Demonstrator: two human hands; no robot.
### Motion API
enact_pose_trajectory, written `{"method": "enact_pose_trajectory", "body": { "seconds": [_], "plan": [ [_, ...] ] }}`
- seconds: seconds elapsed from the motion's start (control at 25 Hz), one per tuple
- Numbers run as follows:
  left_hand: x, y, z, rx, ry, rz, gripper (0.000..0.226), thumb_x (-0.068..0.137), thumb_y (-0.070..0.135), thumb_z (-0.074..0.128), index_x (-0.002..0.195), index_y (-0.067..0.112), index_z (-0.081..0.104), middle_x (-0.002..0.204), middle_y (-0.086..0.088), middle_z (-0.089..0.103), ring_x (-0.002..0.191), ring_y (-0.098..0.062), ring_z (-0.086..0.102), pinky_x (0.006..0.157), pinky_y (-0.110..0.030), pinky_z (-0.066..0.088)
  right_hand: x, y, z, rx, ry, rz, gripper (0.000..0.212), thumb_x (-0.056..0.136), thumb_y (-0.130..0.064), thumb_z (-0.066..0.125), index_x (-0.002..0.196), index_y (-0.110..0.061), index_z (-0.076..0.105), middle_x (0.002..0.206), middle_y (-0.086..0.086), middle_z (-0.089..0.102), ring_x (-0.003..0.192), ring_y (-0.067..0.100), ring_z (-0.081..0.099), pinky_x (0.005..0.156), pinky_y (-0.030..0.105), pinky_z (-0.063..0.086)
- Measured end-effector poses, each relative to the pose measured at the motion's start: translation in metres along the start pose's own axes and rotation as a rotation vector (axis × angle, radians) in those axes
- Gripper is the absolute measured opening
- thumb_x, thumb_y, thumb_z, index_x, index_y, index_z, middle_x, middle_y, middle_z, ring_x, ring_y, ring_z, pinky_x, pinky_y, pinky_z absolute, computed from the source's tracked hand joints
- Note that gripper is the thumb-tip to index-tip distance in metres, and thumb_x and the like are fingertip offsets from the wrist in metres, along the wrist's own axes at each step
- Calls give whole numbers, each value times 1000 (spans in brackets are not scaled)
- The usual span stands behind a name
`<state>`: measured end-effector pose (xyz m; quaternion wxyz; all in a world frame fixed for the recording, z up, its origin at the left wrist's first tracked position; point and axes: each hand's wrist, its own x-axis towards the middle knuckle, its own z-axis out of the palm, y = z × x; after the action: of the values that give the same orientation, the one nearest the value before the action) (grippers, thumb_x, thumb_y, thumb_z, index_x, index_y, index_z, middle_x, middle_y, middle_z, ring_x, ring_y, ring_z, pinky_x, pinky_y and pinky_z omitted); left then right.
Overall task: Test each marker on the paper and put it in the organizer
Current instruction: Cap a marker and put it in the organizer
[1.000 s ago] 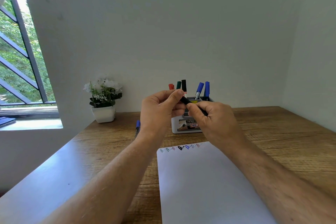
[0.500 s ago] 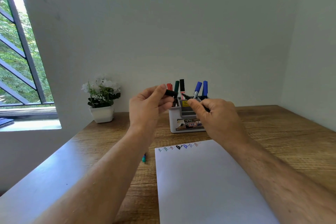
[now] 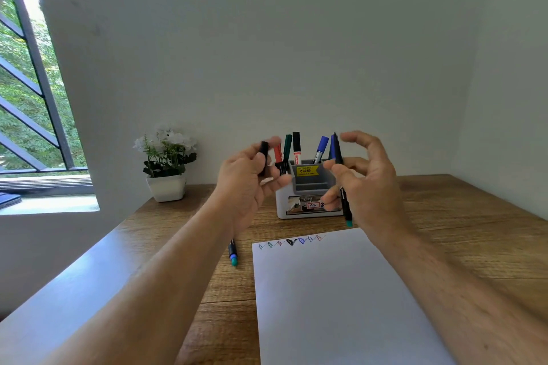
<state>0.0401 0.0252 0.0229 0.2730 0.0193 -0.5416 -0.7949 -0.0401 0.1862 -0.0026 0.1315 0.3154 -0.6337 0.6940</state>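
We hold the black cap [image 3: 263, 157] in our left hand [image 3: 246, 184], the fingers pinched around it and raised clear so it does not block the tip. Our right hand [image 3: 367, 187] holds the uncapped marker [image 3: 344, 201] almost upright, its teal end pointing down; the thumb and lower fingers grip the barrel loosely while the upper fingers are spread open, probably because we are turning it into a writing grip. The marker hangs just above the far right corner of the paper [image 3: 341, 305], in front of the organizer [image 3: 308, 195].

The paper lies near us on the worktop [image 3: 474, 216], with a row of small coloured test marks [image 3: 290, 241] along its far edge. We judge the next mark belongs at the right end of that row.

Several markers already stand in the organizer, red, green, black and blue. One more marker [image 3: 232, 253] lies on the worktop just left of the paper, not yet tested. A potted plant [image 3: 166, 163] stands far left, well apart. Nothing blocks the paper; only the organizer's standing markers are close to our hands.
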Motion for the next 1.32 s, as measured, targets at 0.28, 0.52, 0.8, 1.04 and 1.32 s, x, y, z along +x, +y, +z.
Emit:
{"method": "enact_pose_trajectory", "body": {
  "seconds": [0.28, 0.52, 0.8, 1.04, 1.32],
  "plan": [
    [-5, -6, 9, 797, -282, -128, 21, 96, 3, 42, 86, 16, 56, 75, -3, 48, 59, -11, 39, 54, -24, 32, -6, 0, -17, -72, -95, 183, 16, 96, -20, 60, 82, -17, 67, 69, 8, 72, 48, 20, 66, 39, 25, 49],
    [-6, -20, 5, 1349, -487, -90, 16, 78, 33, 80, 90, 33, 69, 86, 12, 67, 73, -6, 62, 68, -25, 51, -13, 16, -15, -330, -265, 240, 20, 91, -25, 63, 75, -18, 73, 56, 6, 69, 40, 15, 59, 38, 18, 40],
    [2, -37, 0, 1500, -566, -148, 25, 75, 41, 82, 95, 38, 69, 90, 13, 63, 78, -5, 58, 71, -25, 47, -12, 27, -18, -268, -386, 413, 5, 81, -6, 62, 78, -10, 61, 60, 13, 69, 41, 19, 57, 37, 23, 41],
    [3, -46, -2, 1474, -539, -126, 17, 86, 38, 72, 102, 32, 69, 99, 12, 63, 89, -8, 58, 72, -23, 42, -11, 28, -18, -484, -322, 332, 17, 58, -30, 64, 52, -18, 54, 50, -1, 64, 42, 5, 51, 51, 25, 39],
    [5, -48, 0, 1460, -545, -127, 15, 86, 35, 73, 99, 30, 69, 89, 14, 60, 79, -4, 55, 64, -19, 39, -10, 30, -18, -560, -350, 293, 23, 64, -31, 65, 46, -22, 55, 49, -2, 62, 41, 3, 49, 51, 25, 39]
  ]
}}
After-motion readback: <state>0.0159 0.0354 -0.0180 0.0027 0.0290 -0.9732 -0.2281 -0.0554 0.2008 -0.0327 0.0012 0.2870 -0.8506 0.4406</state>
